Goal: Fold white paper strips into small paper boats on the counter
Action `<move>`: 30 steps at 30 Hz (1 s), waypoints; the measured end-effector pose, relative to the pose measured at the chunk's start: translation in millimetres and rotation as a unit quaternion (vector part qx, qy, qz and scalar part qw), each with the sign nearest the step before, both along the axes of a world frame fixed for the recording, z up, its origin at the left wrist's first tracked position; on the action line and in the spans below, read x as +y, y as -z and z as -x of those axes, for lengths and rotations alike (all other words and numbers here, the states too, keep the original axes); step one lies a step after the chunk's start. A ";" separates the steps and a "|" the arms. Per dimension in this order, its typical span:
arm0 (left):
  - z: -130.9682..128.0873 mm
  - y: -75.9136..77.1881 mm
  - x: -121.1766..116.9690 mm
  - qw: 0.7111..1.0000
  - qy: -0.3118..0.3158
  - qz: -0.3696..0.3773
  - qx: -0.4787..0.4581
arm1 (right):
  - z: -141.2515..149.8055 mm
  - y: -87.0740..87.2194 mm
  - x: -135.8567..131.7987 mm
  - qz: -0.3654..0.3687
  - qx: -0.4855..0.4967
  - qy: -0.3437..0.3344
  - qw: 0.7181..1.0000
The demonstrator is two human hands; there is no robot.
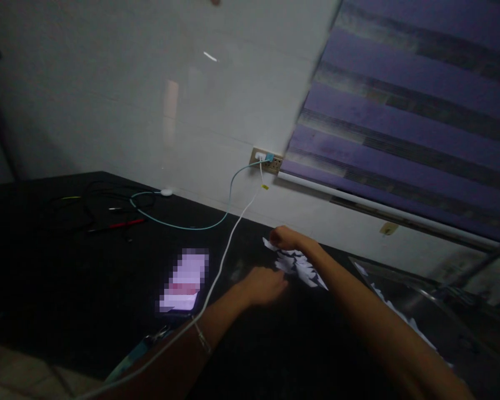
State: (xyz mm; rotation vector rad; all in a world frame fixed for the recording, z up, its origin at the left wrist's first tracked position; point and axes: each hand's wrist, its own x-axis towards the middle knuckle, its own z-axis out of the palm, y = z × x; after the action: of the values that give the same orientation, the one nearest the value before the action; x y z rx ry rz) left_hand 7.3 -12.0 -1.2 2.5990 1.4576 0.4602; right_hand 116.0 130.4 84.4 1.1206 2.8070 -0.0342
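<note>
Both of my hands reach forward over a black countertop (66, 289). My right hand (285, 238) is closed in a pinch on a white piece of cut paper (300, 265) with jagged edges, which lies on the counter below my wrist. Just to its left, my left hand (266, 284) rests on the counter with its fingers curled at the edge of the paper. Whether the left hand grips the paper is not clear in the dim, blurred picture.
A lit phone (185, 280) lies on the counter left of my left hand. A white cable (229, 239) and a teal cable (191, 226) run from a wall socket (266, 161). Dark wires and a red pen (120, 224) lie far left. A purple striped blind (408, 111) hangs right, above a sink (433, 311).
</note>
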 end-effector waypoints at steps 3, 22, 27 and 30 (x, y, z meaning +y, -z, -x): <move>2.0 0.1 0.1 1.000 0.010 -0.022 -0.005 | 21.4 8.9 6.4 -0.003 -0.057 0.014 0.998; 6.5 3.9 4.9 0.999 0.043 -0.014 -0.006 | -196.3 -11.6 -135.9 0.031 0.017 0.190 0.981; 5.2 16.7 12.2 0.998 0.040 -0.019 -0.037 | -288.6 62.1 -220.4 -0.002 0.085 0.326 0.941; 6.2 18.8 14.4 0.999 0.036 0.001 -0.040 | -295.2 74.8 -230.3 -0.037 0.109 0.345 0.931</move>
State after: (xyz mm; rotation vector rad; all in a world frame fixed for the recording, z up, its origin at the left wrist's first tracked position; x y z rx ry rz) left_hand 1.1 2.4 -20.0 2.5898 1.3331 0.5467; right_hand 411.2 -99.9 9.6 2.1800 2.4326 -0.1213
